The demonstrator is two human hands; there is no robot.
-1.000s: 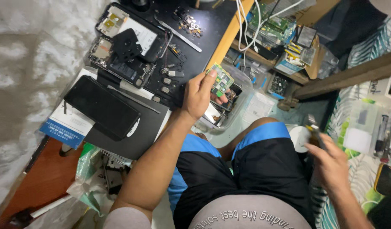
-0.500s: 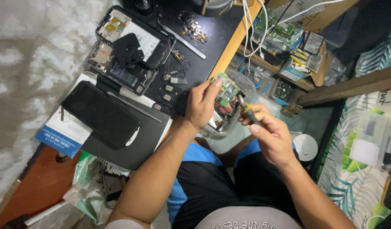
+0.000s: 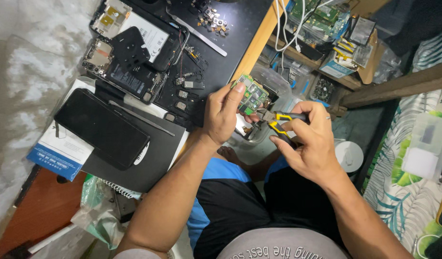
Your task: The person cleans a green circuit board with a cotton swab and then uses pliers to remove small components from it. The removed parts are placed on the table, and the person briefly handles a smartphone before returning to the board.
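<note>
Fingers (image 3: 230, 98) of our left hand (image 3: 223, 115) pinch a green circuit board (image 3: 250, 94).
Our right hand (image 3: 309, 144) grips yellow-handled pliers (image 3: 277, 121), their tips touching the board's lower edge.

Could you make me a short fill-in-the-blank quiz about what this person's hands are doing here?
1. The left hand holds a small green ____ board.
2. The right hand grips pliers with black and ____ handles.
3. The nose of the pliers meets the green circuit board at its ____ edge.
4. On the black mat lies an opened ____ with its insides exposed.

Missing words: circuit; yellow; lower; phone
</note>
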